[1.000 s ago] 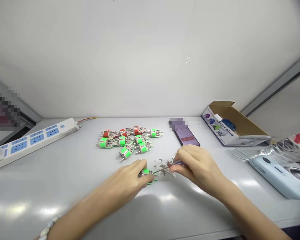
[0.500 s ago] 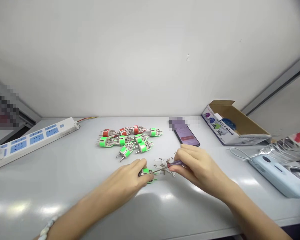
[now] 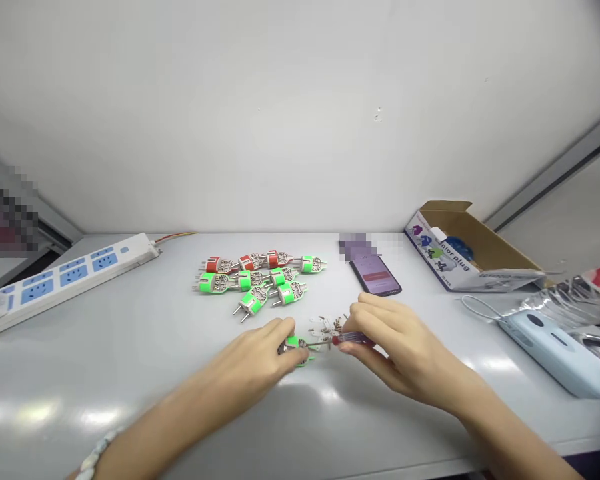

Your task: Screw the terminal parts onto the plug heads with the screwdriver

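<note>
- White workbench (image 3: 105,380) bears a cluster of red and green plugs (image 3: 255,280)
- Left hand (image 3: 253,353) clamped on a green plug (image 3: 295,347), which sits at the bench
- Right hand (image 3: 405,347) closed around a small screwdriver (image 3: 353,339), tip at that plug
- Loose metal plug parts (image 3: 327,330) just beside

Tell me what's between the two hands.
In the head view: a screwdriver's shaft, held in the right hand, reaching to the green plug in the left hand; loose metal plug parts lie just beyond it.
</note>
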A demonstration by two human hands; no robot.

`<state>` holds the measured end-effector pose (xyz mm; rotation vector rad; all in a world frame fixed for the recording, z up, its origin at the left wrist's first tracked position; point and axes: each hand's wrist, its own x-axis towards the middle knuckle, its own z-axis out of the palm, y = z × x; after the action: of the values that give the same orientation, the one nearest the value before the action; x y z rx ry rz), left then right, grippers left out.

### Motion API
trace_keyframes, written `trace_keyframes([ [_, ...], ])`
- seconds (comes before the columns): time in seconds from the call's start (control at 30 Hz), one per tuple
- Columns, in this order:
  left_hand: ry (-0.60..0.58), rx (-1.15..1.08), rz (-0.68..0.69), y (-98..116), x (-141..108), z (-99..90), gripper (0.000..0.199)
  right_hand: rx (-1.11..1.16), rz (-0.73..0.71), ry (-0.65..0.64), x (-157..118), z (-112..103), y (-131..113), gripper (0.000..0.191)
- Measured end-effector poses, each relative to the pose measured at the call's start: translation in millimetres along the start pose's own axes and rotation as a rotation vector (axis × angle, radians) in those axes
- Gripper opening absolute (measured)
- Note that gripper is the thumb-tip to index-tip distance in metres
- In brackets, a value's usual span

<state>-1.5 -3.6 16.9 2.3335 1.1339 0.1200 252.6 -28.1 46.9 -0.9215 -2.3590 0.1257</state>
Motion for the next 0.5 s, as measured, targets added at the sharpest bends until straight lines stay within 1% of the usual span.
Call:
trace_keyframes([
  [0.1,-0.009,0.011,0.006,1.0,-0.9,-0.3,0.027,-0.101,-0.05,0.054,0.8,6.0,0.1,0.033],
  [0.17,-0.02,0.004,-0.02,4.6,-0.5,-2.8,0.029,-0.093,-0.027,0.058,0.5,7.4,1.0,0.034],
  [0.27,-0.024,-0.033,-0.078,9.1,0.9,-5.6,0.026,0.064,0.053,-0.001,-0.7,4.2,2.3,0.026],
  [0.33,-0.02,-0.054,-0.1,9.3,1.1,-5.2,0.027,0.173,0.063,-0.069,-1.5,-0.3,2.7,0.018],
  [0.37,-0.013,-0.052,-0.091,8.4,0.8,-4.4,0.026,0.205,0.056,-0.092,-1.7,-2.5,2.8,0.017],
  [0.43,0.015,-0.022,-0.03,4.5,-0.4,-1.6,0.023,0.214,0.037,-0.101,-2.1,-5.7,2.5,0.019],
  [0.5,0.051,0.04,0.098,-1.0,-1.9,1.6,0.019,0.163,0.018,-0.062,-2.2,-6.3,1.5,0.017],
])
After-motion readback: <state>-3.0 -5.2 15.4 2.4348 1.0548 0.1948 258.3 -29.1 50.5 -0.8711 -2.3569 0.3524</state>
